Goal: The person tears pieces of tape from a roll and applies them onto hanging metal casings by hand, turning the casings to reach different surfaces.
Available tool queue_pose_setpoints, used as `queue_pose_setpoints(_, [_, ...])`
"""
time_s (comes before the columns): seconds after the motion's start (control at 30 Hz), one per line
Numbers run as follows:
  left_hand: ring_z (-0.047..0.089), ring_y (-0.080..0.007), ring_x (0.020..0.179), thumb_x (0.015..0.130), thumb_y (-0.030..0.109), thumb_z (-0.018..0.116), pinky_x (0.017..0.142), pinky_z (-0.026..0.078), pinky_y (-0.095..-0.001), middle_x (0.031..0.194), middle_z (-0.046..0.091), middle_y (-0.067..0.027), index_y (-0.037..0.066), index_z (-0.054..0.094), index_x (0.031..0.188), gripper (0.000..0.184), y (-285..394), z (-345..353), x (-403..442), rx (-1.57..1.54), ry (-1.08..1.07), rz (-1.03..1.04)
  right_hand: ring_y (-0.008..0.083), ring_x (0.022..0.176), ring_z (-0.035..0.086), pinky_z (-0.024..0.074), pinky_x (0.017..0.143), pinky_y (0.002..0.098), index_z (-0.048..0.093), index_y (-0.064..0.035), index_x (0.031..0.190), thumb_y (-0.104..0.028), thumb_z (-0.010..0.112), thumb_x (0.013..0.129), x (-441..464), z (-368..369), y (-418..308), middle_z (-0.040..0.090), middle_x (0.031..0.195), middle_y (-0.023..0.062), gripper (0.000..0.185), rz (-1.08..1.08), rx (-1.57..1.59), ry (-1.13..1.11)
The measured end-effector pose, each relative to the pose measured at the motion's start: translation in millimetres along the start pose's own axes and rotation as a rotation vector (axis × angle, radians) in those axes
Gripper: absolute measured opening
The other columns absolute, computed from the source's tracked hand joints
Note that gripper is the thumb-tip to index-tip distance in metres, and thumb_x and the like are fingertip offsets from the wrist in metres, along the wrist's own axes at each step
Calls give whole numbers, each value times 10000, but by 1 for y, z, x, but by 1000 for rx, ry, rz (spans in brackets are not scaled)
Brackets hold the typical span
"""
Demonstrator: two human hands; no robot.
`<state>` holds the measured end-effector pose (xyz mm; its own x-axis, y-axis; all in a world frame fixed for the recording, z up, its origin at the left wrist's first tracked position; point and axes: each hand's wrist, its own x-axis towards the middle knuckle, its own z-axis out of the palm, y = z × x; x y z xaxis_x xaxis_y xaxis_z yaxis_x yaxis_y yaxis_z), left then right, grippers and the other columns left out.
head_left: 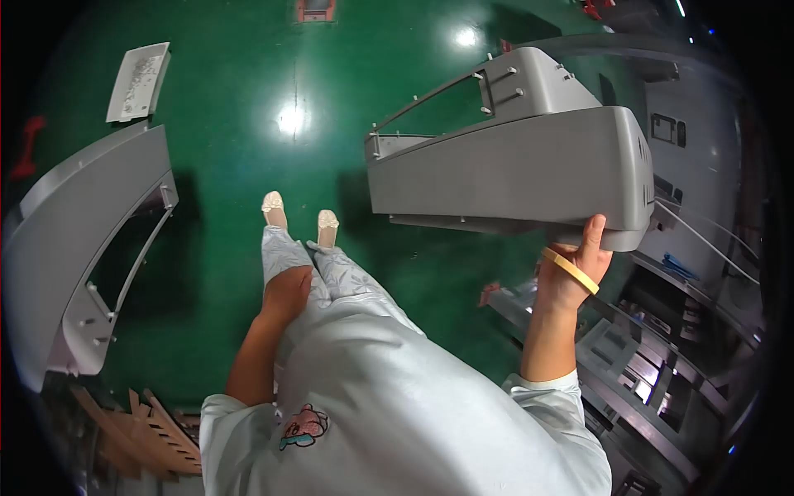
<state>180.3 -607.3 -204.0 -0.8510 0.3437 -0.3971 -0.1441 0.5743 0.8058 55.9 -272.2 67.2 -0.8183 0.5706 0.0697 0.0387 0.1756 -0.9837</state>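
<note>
A large grey moulded housing (496, 169) with white pegs and a rectangular opening stands at the right. My right hand (579, 264) grips its lower right end, thumb on the outer face, fingers hidden beneath; a yellow band circles the wrist. My left hand (288, 293) hangs in front of my thigh, away from any part, with its fingers curled in and nothing visible in them. At the far left is a second grey housing (99, 223) with a similar opening and white pegs.
A white tray (136, 83) with small pieces lies on the green floor (240, 99) at upper left. Brown slatted pieces (149, 434) are at lower left. At right are a grey work surface (703, 157) with a white cable, and a metal frame (612, 351) below it.
</note>
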Motion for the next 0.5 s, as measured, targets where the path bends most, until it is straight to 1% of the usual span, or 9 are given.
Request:
queue_pose_setpoints(0.07, [677, -349, 899, 893, 152, 614, 768, 547, -414, 1003, 694, -177, 47, 636, 995, 148, -17, -11, -24, 35, 80, -156, 89, 702, 584, 456, 547, 251, 556, 6, 1171, -222, 584, 981, -1, 11, -4, 634, 998, 34, 298, 32, -69, 94])
queue_pose_setpoints(0.1, [684, -340, 883, 890, 138, 624, 754, 548, -413, 982, 698, -173, 45, 614, 976, 128, -24, -17, -36, 8, 141, -209, 77, 666, 537, 401, 504, 235, 564, -6, 1137, -233, 605, 972, 2, -5, 3, 595, 909, 3, 284, 60, -66, 50])
queue_pose_setpoints(0.17, [692, -325, 847, 883, 121, 647, 733, 546, -404, 923, 698, -164, 43, 583, 957, 125, -31, -30, -60, -63, 309, -329, 41, 509, 412, 310, 408, 219, 570, -36, 1110, -244, 615, 968, 15, -39, 22, 542, 836, -14, 256, 150, -189, 160])
queue_pose_setpoints(0.2, [693, -319, 827, 880, 118, 660, 726, 544, -395, 884, 695, -158, 44, 574, 956, 137, -29, -37, -72, -115, 422, -390, 31, 443, 332, 267, 380, 210, 562, -40, 1019, -236, 589, 983, 13, -16, 13, 528, 794, -13, 201, -60, -74, 128])
queue_pose_setpoints(0.23, [686, -308, 803, 883, 123, 661, 721, 537, -378, 846, 683, -149, 35, 564, 935, 140, -22, -47, -85, -89, 508, -391, 27, 447, 314, 244, 381, 191, 525, -52, 931, -223, 561, 997, 6, -19, 8, 487, 751, -24, 187, -93, -150, 89])
queue_pose_setpoints(0.33, [656, -202, 754, 902, 121, 659, 697, 527, -305, 800, 660, -111, -1, 553, 849, 169, -15, -78, -133, -50, 713, -316, 24, 566, 384, 324, 462, 191, 469, -52, 946, -275, 554, 994, 14, -73, 48, 424, 749, -23, 244, -86, -132, 218])
queue_pose_setpoints(0.37, [638, -174, 749, 918, 129, 635, 693, 512, -289, 800, 658, -98, -15, 609, 811, 182, -2, -93, -146, -4, 749, -366, 42, 586, 404, 341, 478, 204, 459, -41, 952, -304, 559, 986, 16, -83, 56, 440, 769, -6, 283, -60, -122, 277])
queue_pose_setpoints(0.4, [622, -154, 733, 935, 134, 606, 684, 501, -281, 811, 663, -85, -19, 666, 802, 212, -1, -106, -161, 100, 803, -296, 60, 607, 425, 358, 495, 218, 448, -29, 957, -332, 563, 978, 19, -94, 65, 456, 788, 10, 324, -36, -120, 344])
queue_pose_setpoints(0.5, [616, -154, 726, 959, 124, 558, 685, 491, -274, 827, 668, -88, -29, 684, 830, 236, 25, -145, -208, 162, 938, -341, 148, 641, 486, 407, 516, 273, 437, 30, 976, -419, 534, 964, 30, -140, 74, 507, 822, 75, 460, -137, -183, 381])
